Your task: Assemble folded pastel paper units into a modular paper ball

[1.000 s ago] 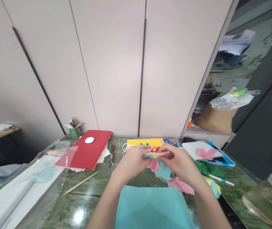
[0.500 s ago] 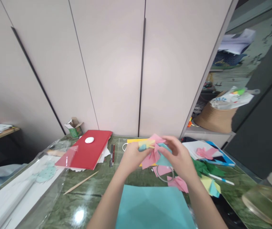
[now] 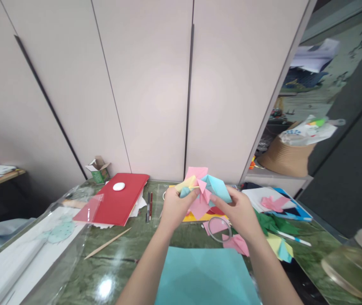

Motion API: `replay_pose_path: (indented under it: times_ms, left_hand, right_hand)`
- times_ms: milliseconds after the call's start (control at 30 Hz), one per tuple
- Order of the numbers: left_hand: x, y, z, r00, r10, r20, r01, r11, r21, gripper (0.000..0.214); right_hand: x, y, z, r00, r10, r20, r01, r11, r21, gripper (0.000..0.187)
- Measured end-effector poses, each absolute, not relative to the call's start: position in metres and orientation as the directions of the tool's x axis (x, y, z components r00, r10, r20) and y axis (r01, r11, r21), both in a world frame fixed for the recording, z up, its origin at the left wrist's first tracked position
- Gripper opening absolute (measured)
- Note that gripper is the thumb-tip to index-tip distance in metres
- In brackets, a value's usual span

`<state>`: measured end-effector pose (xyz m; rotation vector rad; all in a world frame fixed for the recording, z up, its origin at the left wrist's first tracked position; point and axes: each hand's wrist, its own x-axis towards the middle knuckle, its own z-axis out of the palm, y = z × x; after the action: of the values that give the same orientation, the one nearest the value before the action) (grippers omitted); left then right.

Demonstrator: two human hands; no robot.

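Observation:
Between my hands, above the table, is a folded paper flower (image 3: 200,207) with pink, light blue and pale yellow parts. My left hand (image 3: 176,207) pinches its yellow and blue side, thumb in front. My right hand (image 3: 236,208) has thumb and fingers closed on the light blue flap (image 3: 217,188) at the other side. My fingertips behind the paper are hidden. Below lies a creased turquoise paper sheet (image 3: 208,275). Just under my right hand are a roll of tape (image 3: 211,232) and pink paper pieces (image 3: 237,243).
A red folder (image 3: 120,203) with a white round object on it lies at left, beside pens (image 3: 149,207) and a wooden stick (image 3: 107,243). Green paper (image 3: 279,223), a yellow paper piece (image 3: 277,245) and a jar (image 3: 355,262) stand to the right. Cabinet doors rise behind.
The paper flower has been turned and spread, so more of its pink and light blue parts show. My right hand has shifted slightly lower and to the right.

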<state>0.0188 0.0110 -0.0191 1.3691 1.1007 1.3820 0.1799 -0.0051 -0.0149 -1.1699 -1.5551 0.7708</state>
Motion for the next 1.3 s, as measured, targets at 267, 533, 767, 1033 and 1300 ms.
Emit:
replay_pose_path:
  times_ms: [267,533,767,1033,1300]
  left_hand:
    - [0.025,0.009,-0.022,-0.06,0.964,0.258,-0.023,-0.26,0.965,0.024]
    - [0.025,0.018,-0.029,-0.024,0.981,0.19,-0.266,-0.19,0.945,0.03]
    - [0.029,0.017,-0.026,0.046,0.991,0.129,-0.505,-0.089,0.859,0.032]
    - [0.035,0.013,-0.02,0.034,0.995,0.099,-0.63,-0.055,0.774,0.03]
    - [0.037,0.012,-0.022,-0.053,0.988,0.147,-0.555,-0.152,0.818,0.03]
  right_hand:
    - [0.179,-0.008,-0.01,-0.034,0.933,0.359,0.262,0.355,-0.897,0.028]
    - [0.181,-0.006,-0.011,-0.041,0.945,0.324,0.176,0.326,-0.929,0.031]
    - [0.176,-0.011,-0.012,-0.137,0.928,0.345,0.002,0.349,-0.937,0.031]
    - [0.166,-0.011,-0.019,0.088,0.599,0.796,0.558,0.632,-0.538,0.004]
    - [0.162,-0.017,-0.017,0.128,0.686,0.717,0.523,0.567,-0.636,0.006]
